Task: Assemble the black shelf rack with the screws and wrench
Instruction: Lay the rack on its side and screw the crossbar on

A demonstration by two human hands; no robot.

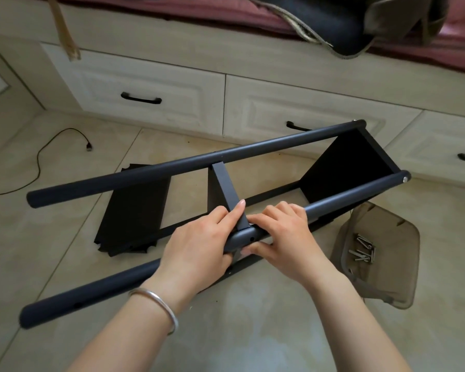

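Both hands meet at the frame's centre, wrapped around the near pole [242, 237]: the left hand [199, 245] grips it with its forefinger pressed along the crossbar [227, 193], and the right hand [282, 234] pinches the joint. The black shelf rack [341, 162] lies on the floor tiles [266, 331], running from 8 to 2 o'clock. Screws [361, 251] sit in a clear tray [387, 264] at 3 o'clock.

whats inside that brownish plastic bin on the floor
A small pile of metal screws lies in the bin. The near rim hides part of its bottom; no wrench shows.
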